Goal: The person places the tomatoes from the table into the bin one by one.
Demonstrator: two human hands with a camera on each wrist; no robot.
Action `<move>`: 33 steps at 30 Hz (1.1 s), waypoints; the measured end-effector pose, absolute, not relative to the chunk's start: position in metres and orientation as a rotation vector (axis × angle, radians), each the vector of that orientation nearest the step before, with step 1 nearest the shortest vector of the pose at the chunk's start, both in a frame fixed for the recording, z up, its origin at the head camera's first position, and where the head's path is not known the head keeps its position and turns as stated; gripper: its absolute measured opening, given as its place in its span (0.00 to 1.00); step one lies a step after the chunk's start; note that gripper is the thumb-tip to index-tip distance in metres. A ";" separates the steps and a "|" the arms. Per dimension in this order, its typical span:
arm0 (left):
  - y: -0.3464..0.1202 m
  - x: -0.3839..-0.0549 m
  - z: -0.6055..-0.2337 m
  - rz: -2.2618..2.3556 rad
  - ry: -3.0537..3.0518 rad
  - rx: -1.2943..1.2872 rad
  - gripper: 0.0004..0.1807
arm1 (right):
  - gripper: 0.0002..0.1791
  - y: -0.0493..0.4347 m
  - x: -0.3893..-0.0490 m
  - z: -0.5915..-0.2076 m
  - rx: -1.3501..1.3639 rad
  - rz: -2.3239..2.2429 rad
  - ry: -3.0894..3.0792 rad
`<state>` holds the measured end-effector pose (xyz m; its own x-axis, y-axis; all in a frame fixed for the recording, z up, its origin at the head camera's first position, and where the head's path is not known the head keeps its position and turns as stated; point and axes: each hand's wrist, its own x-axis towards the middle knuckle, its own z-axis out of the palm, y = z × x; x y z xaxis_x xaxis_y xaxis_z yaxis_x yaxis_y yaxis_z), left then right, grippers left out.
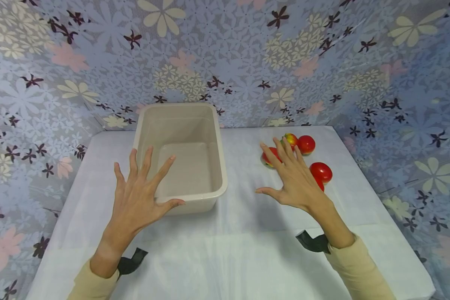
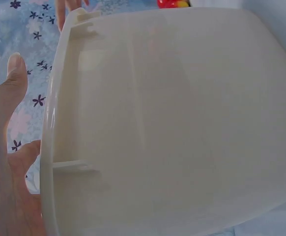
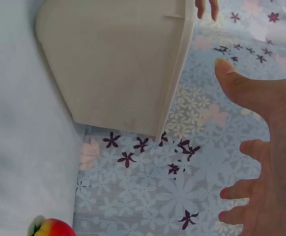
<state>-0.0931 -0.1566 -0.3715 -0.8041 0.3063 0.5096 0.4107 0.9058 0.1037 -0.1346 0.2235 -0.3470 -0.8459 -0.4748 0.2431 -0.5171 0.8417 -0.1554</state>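
Running top to bottom left of centre in the head frame, the long axis of the beige bin (image 1: 191, 168) lies nearly straight up and down, and its open mouth faces up toward you from the white cloth (image 1: 240, 258). The round red fruits (image 1: 306, 144) sit in a loose cluster right of centre, partly hidden by your right hand (image 1: 300, 183), and one near the top shows some yellow and green. That hand is spread wide with nothing in its grasp, fingers aimed at the upper left, thumb out to the left. Your left hand (image 1: 135, 204) is splayed just as widely and grips nothing, overlapping the bin's lower left corner, fingers up the frame, thumb out to the right
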 end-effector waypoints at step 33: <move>-0.195 -0.066 -0.426 -1.377 -2.350 -0.343 0.47 | 0.48 0.313 -0.107 -0.399 0.245 0.824 -2.850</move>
